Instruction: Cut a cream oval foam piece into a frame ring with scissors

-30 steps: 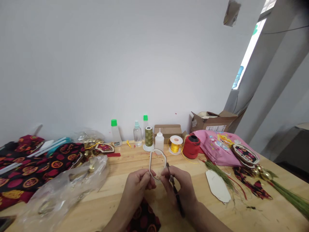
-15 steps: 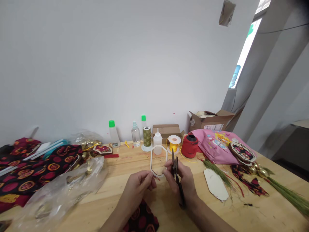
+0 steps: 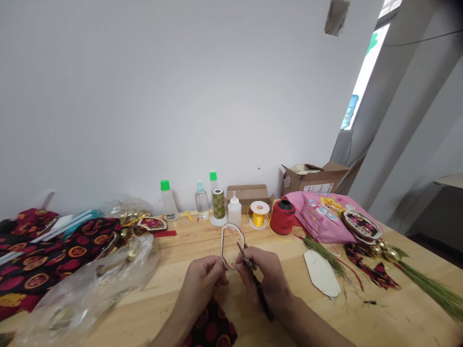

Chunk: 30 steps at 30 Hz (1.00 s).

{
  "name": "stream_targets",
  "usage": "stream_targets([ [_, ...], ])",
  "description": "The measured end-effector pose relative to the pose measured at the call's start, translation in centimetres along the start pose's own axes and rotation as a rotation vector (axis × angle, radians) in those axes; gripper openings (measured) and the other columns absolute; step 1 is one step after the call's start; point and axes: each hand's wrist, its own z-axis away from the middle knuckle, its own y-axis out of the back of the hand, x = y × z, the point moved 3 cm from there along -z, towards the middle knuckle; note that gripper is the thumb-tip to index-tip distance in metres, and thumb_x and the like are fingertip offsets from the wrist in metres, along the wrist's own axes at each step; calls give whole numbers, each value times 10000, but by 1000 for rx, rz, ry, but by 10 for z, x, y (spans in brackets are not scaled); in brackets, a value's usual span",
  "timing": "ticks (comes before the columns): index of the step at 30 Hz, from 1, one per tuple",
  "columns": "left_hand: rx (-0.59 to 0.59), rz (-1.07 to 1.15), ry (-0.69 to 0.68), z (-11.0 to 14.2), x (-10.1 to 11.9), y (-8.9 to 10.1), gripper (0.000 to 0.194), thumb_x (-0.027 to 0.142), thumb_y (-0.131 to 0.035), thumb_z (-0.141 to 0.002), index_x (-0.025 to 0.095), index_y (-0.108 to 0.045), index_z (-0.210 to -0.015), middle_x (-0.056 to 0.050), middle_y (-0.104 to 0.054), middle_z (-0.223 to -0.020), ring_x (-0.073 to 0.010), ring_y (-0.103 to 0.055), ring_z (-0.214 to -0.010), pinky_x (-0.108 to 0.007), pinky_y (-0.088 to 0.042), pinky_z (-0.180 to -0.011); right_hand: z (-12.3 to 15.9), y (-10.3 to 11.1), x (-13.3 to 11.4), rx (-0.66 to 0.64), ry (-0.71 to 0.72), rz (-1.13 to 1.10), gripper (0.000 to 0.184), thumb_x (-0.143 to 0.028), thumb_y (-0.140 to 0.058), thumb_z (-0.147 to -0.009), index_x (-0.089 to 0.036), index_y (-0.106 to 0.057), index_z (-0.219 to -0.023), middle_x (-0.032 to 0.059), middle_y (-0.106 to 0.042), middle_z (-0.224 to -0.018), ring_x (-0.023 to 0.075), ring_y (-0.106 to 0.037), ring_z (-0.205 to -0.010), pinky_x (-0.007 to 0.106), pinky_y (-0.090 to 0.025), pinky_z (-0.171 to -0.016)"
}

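Observation:
Between thumb and fingers, my left hand [image 3: 204, 278] pinches the lower left edge of a thin pale frame [image 3: 222, 243] with an open middle. My right hand [image 3: 269, 277] is closed around dark scissors [image 3: 261, 295], whose blades point up and to the left. Its fingertips are close to the frame's bottom edge; whether they touch it I cannot tell. Below my hands lies a piece of black cloth with red round patterns [image 3: 213, 327]. Right of my right hand, a white plaque [image 3: 321, 273] lies flat on the wooden table [image 3: 170, 289].
Along the wall stand green-capped bottles [image 3: 168, 200], a white squeeze bottle [image 3: 234, 211], an olive thread spool [image 3: 218, 205], a yellow cord spool [image 3: 259, 216] and a red thread cone [image 3: 283, 218]. Patterned cloth [image 3: 39, 262] and clear plastic [image 3: 94, 289] cover the left; a pink bag [image 3: 314, 217] lies right.
The frame has tipped and dropped slightly. My right hand has turned the scissors from nearly upright to leaning left, their tips now nearer the frame.

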Motion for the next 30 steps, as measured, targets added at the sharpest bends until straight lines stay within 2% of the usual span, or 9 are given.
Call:
stream_targets([
  [5, -21, 91, -43, 0, 2, 0, 319, 308, -399, -739, 167, -515, -477, 26, -506, -453, -111, -448, -471, -201, -340, -479, -1, 2, 8, 75, -133, 14, 98, -103, -465, -689, -187, -485, -736, -43, -466, -573, 81, -434, -491, 180, -362, -486],
  [10, -59, 90, -73, 1, 9, -2, 309, 322, -418, -744, 162, -539, -508, 28, -498, -479, -107, -447, -501, -195, -344, -502, -1, 5, 16, 116, -231, 23, 93, -104, -478, -676, -178, -472, -732, -51, -428, -551, 78, -407, -468, 176, -347, -453],
  [13, -58, 58, -61, 0, 9, -2, 314, 326, -433, -735, 161, -528, -486, 29, -497, -474, -100, -432, -487, -192, -334, -491, -1, 4, 15, 97, -213, 8, 87, -109, -479, -684, -182, -465, -729, -52, -428, -553, 76, -407, -469, 176, -349, -459],
  [17, -52, 36, -28, 0, 6, -1, 338, 324, -423, -731, 160, -518, -450, 32, -484, -437, -94, -402, -450, -195, -319, -473, 0, 3, 9, 53, -120, -2, 104, -88, -466, -684, -184, -475, -723, -41, -459, -586, 77, -431, -505, 176, -357, -495],
  [20, -55, 63, -2, -1, 1, -2, 359, 329, -407, -729, 164, -495, -423, 38, -460, -403, -93, -391, -428, -198, -314, -458, 0, 1, 5, 21, -45, 2, 133, -58, -459, -664, -186, -483, -693, -41, -466, -587, 77, -439, -525, 175, -354, -512],
  [22, -57, 99, 4, -2, -3, -2, 360, 327, -407, -726, 165, -487, -415, 40, -455, -398, -94, -393, -427, -200, -324, -460, 0, 0, 4, 30, -44, 1, 140, -53, -458, -664, -186, -486, -698, -44, -462, -581, 75, -435, -517, 172, -352, -507],
  [26, -46, 170, 24, -4, -7, -2, 344, 315, -413, -717, 167, -491, -416, 41, -458, -394, -98, -401, -420, -218, -371, -491, 1, -1, 9, 57, -150, -19, 104, -93, -474, -685, -185, -479, -735, -48, -451, -583, 73, -426, -497, 171, -354, -486],
  [30, -63, 168, -29, -2, -1, -1, 344, 324, -411, -733, 161, -535, -457, 22, -512, -438, -107, -450, -465, -204, -358, -489, 0, 2, 14, 101, -287, -64, 78, -117, -482, -684, -180, -469, -728, -59, -423, -546, 72, -410, -463, 166, -349, -450],
])
